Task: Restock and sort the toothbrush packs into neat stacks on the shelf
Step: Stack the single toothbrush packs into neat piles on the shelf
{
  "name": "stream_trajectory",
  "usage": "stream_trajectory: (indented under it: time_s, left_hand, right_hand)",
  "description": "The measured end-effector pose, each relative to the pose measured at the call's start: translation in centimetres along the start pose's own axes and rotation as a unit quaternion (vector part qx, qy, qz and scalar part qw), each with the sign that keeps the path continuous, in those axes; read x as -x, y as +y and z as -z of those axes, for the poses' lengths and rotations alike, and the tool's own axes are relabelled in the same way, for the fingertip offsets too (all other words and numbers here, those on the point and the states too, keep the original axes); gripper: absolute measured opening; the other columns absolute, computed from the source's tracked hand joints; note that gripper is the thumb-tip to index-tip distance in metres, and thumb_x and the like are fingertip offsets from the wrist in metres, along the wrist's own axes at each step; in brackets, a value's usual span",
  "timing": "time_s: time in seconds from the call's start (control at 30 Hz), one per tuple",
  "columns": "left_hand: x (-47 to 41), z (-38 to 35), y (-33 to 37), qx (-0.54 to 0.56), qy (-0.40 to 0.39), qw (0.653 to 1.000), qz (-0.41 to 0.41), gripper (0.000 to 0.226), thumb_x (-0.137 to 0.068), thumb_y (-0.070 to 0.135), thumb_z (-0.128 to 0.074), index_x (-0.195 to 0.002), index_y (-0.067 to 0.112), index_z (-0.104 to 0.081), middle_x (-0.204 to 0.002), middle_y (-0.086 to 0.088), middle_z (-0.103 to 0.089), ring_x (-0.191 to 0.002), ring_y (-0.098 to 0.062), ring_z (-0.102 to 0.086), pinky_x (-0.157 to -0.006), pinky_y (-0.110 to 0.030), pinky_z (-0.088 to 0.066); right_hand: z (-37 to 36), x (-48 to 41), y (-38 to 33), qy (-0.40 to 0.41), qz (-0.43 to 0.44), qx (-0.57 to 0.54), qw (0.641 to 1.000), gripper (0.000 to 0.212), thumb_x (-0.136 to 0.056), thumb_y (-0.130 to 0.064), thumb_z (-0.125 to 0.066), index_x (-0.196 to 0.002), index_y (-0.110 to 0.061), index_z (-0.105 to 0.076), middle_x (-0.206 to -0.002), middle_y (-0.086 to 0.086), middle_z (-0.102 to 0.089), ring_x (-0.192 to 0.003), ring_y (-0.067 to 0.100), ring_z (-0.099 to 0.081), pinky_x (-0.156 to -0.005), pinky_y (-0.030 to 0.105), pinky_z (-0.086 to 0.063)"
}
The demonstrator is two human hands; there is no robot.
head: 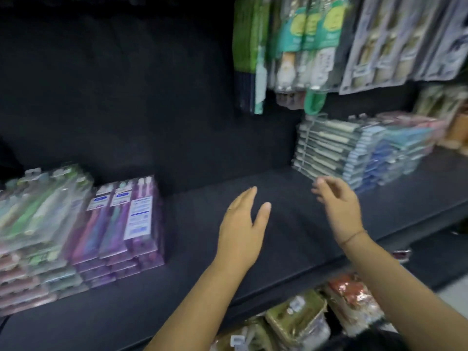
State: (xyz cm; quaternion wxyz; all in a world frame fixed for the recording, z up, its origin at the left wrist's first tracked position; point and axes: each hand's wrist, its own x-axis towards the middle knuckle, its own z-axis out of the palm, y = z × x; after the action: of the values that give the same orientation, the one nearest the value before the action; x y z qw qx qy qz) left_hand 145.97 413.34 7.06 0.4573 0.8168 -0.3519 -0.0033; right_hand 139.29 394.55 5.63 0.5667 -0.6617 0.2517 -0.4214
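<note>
The left grip (241,229), a bare hand, is hovering flat over the dark shelf (192,295). Its fingers are straight, its thumb is spread, and it is holding nothing. The right grip (342,211) is hanging beside it with fingers loosely bent and blurred, also carrying nothing. I cannot tell whether its fingertips are touching the grey and blue stack (354,153), which is rising just ahead and to the right of it.

The toothbrush packs are sitting in piles on both sides of the grips. The purple stack (126,224) is lying well to the left of the left grip, and a green and pastel stack (43,214) is sitting farther left again. Hanging packs (304,46) are dangling above the right grip.

The packs are looking like light, stiff blister cards with glossy plastic fronts. They are probably slippery against one another, so a pile lifted from the top is likely to fan out. Taking a few at a time by the long edges, thumb on one side and fingers on the other, seems safest. Squaring a stack is probably best done with both grips pressing flat against its opposite ends.
</note>
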Motion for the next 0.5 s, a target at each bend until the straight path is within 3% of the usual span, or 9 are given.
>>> stream_trajectory:
  time_s: [0.03, 0.1, 0.23, 0.3, 0.4, 0.5]
  left_hand:
    - [-0.9, -2.1, 0.9, 0.030, -0.030, 0.999, 0.015, 0.055, -0.101, 0.044, -0.043, -0.152, 0.024, -0.033, -0.157, 0.010, -0.031, -0.144, -0.004, -0.024, -0.113, -0.017, -0.017]
    - [-2.4, -6.1, 2.2, 0.075, -0.087, 0.992, 0.048, 0.058, -0.102, 0.046, -0.040, -0.154, 0.027, -0.026, -0.160, 0.010, -0.024, -0.146, -0.006, -0.020, -0.115, -0.022, -0.016]
    - [-4.9, -12.5, 3.6, 0.118, -0.142, 0.979, 0.083, 0.062, -0.102, 0.048, -0.039, -0.156, 0.027, -0.018, -0.162, 0.009, -0.016, -0.148, -0.008, -0.015, -0.117, -0.027, -0.015]
    - [-6.2, -14.5, 3.9, 0.144, -0.139, 0.975, 0.100, 0.064, -0.101, 0.050, -0.039, -0.157, 0.028, -0.016, -0.163, 0.007, -0.016, -0.148, -0.010, -0.017, -0.119, -0.031, -0.018]
    - [-8.4, -16.6, 4.5, 0.206, -0.124, 0.961, 0.134, 0.064, -0.100, 0.055, -0.035, -0.156, 0.031, -0.015, -0.162, 0.008, -0.018, -0.148, -0.012, -0.020, -0.119, -0.032, -0.020]
    - [-10.4, -18.2, 5.3, 0.290, -0.111, 0.934, 0.177, 0.063, -0.101, 0.057, -0.031, -0.156, 0.029, -0.017, -0.162, 0.010, -0.018, -0.147, -0.010, -0.020, -0.111, -0.026, -0.019]
  right_hand:
    - [2.4, -0.9, 0.5, 0.045, -0.006, 0.032, 0.998, 0.002, -0.095, -0.018, -0.062, -0.094, -0.021, -0.062, -0.094, -0.003, -0.064, -0.097, 0.017, -0.060, -0.094, 0.035, -0.048]
    - [6.0, -2.5, 2.1, 0.085, -0.030, 0.087, 0.992, 0.020, -0.090, -0.022, -0.069, -0.106, -0.014, -0.062, -0.104, 0.001, -0.064, -0.101, 0.016, -0.059, -0.099, 0.037, -0.048]
    - [9.4, -5.3, 3.9, 0.039, -0.064, 0.148, 0.986, 0.061, -0.087, -0.023, -0.073, -0.139, -0.007, -0.045, -0.137, 0.007, -0.050, -0.127, 0.020, -0.048, -0.108, 0.036, -0.040]
    - [9.9, -6.5, 4.3, -0.001, -0.063, 0.159, 0.985, 0.070, -0.088, -0.022, -0.071, -0.146, -0.009, -0.036, -0.141, 0.005, -0.045, -0.131, 0.018, -0.044, -0.109, 0.032, -0.038]
    - [10.1, -7.4, 4.8, -0.049, -0.051, 0.167, 0.983, 0.060, -0.089, -0.019, -0.069, -0.141, -0.010, -0.041, -0.126, -0.003, -0.049, -0.121, 0.012, -0.047, -0.102, 0.024, -0.038]
    - [10.4, -8.0, 5.2, -0.061, -0.039, 0.182, 0.981, 0.039, -0.090, -0.012, -0.067, -0.124, -0.017, -0.050, -0.115, -0.009, -0.054, -0.110, 0.008, -0.050, -0.099, 0.023, -0.040]
